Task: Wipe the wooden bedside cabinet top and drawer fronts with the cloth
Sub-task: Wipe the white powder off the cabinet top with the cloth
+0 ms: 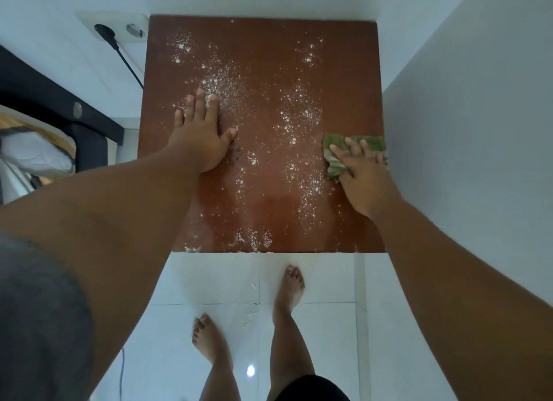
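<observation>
The reddish-brown wooden cabinet top point(263, 80) fills the middle of the view, seen from above. White powder point(302, 122) is scattered across much of it, thickest in the centre and at the front edge. My left hand point(202, 134) lies flat on the left part of the top, fingers spread, fingertips in the powder. My right hand point(363, 173) presses a crumpled green cloth point(336, 145) onto the top near its right edge. The drawer fronts are hidden below the top.
White walls close in behind and to the right of the cabinet. A wall socket point(118, 29) with a black plug and cable sits at the back left. A dark bed frame point(59, 107) with bedding is at the left. My bare feet point(290, 287) stand on white floor tiles.
</observation>
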